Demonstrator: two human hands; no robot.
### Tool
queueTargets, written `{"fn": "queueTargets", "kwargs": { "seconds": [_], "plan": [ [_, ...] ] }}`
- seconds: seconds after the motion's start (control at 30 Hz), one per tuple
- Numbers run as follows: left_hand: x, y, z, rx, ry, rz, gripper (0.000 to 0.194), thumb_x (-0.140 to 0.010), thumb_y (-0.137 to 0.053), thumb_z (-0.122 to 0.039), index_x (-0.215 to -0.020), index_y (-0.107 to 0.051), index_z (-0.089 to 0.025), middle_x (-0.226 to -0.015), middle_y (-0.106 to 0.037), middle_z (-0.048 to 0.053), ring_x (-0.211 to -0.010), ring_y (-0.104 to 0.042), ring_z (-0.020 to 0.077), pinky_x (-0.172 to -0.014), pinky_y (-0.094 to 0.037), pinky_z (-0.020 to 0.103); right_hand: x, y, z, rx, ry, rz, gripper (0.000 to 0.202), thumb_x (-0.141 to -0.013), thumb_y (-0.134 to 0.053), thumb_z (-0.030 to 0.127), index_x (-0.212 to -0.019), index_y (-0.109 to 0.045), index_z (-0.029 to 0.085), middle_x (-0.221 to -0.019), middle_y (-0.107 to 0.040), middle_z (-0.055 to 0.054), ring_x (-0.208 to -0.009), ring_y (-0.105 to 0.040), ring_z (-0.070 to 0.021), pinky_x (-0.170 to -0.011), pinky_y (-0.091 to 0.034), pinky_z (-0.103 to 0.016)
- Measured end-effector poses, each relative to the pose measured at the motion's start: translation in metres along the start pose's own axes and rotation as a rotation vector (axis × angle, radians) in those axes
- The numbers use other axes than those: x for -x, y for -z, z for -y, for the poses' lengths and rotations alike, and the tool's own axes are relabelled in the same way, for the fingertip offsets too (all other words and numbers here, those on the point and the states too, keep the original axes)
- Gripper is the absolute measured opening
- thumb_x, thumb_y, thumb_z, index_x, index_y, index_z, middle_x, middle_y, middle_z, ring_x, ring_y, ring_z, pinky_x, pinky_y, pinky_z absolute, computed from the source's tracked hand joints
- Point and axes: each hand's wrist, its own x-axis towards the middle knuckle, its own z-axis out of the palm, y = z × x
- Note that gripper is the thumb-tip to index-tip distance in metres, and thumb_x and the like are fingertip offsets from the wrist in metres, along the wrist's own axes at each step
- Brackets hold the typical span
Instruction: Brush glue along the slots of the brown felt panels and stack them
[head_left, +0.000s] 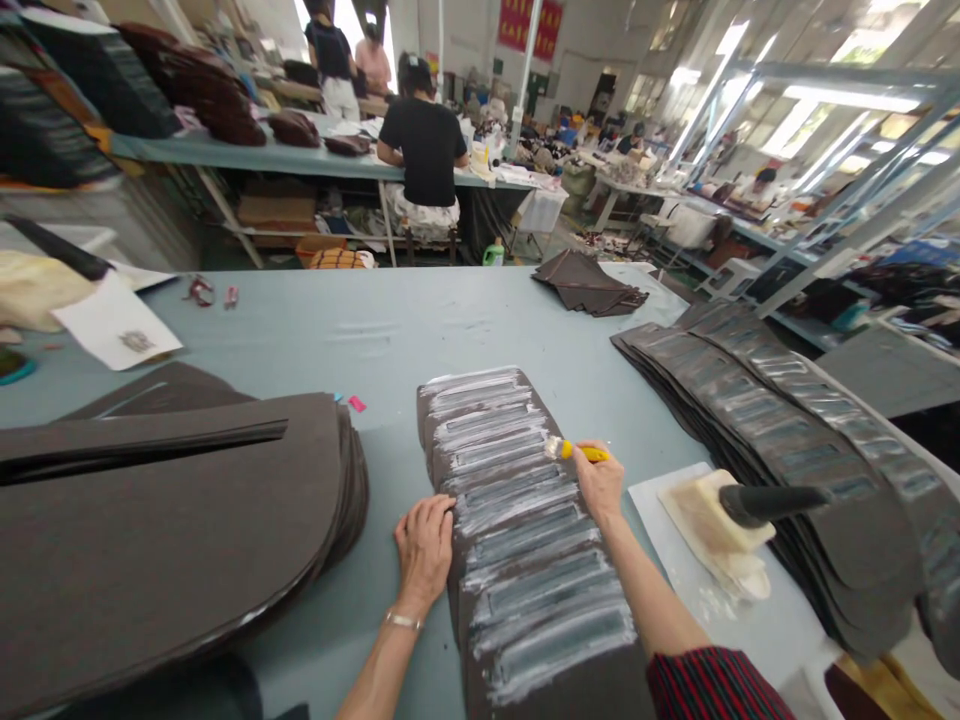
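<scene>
A stack of long dark panels (pixel 540 480) lies in front of me, its top one crossed by several slots with white glue-like streaks around them. My right hand (pixel 600 482) grips a small brush with a yellow handle (pixel 586 453), its bristles touching the panel near the right edge. My left hand (pixel 426 540) rests flat at the panel's left edge, fingers stretched out with nothing held. Right of my right arm stands a cream-coloured container (pixel 701 515) with a black handle-like piece (pixel 772 502) lying across it, on a white sheet (pixel 646 492).
Larger dark pieces (pixel 187 510) are stacked at the left. More slotted panels (pixel 787 420) lie in piles at the right. A small dark pile (pixel 589 282) sits at the table's far edge. A white paper (pixel 120 320) lies far left. Beyond, a person (pixel 424 130) sits at another table.
</scene>
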Motion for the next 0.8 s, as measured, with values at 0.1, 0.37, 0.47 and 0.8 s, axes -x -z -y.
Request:
{"fn": "queueTargets", "kwargs": {
  "seconds": [0.1,0.37,0.47,0.8],
  "plan": [
    [0.008,0.004,0.001,0.057,0.015,-0.009,0.03,-0.092,-0.035,-0.029,-0.11,-0.058,-0.024,-0.117,-0.061,0.005,-0.112,-0.05,0.0191,-0.097,-0.034,0.038,0.054,-0.018,0.033,-0.162,0.084,0.205,0.025,-0.079,-0.054,0.041,-0.079,-0.065,0.019,-0.069,-0.061,0.0,-0.06,-0.052,-0.0135,-0.06,-0.04,-0.023],
    [0.039,0.001,-0.012,-0.095,-0.072,0.056,0.029,-0.091,-0.04,-0.027,-0.112,-0.059,-0.029,-0.119,-0.062,0.003,-0.115,-0.049,0.0204,-0.098,-0.031,0.041,0.094,-0.04,0.04,-0.114,0.235,0.424,0.017,-0.082,-0.051,0.03,-0.078,-0.065,0.021,-0.07,-0.063,0.0,-0.063,-0.055,-0.0134,-0.063,-0.041,-0.023],
    [0.039,-0.001,-0.011,-0.106,-0.081,0.045,0.028,-0.091,-0.04,-0.028,-0.112,-0.059,-0.029,-0.118,-0.062,0.004,-0.114,-0.05,0.0205,-0.097,-0.032,0.041,0.078,-0.03,0.029,0.05,0.193,0.175,0.019,-0.082,-0.049,0.031,-0.075,-0.063,0.021,-0.066,-0.06,0.0,-0.061,-0.053,-0.0139,-0.063,-0.039,-0.024],
    [0.038,-0.006,-0.011,-0.097,-0.078,-0.003,0.027,-0.09,-0.041,-0.03,-0.108,-0.061,-0.029,-0.116,-0.063,0.005,-0.113,-0.051,0.0222,-0.097,-0.032,0.043,0.041,0.013,-0.004,0.125,0.158,0.117,0.025,-0.084,-0.047,0.039,-0.075,-0.062,0.02,-0.064,-0.06,-0.001,-0.057,-0.05,-0.014,-0.059,-0.037,-0.024]
  ]
}}
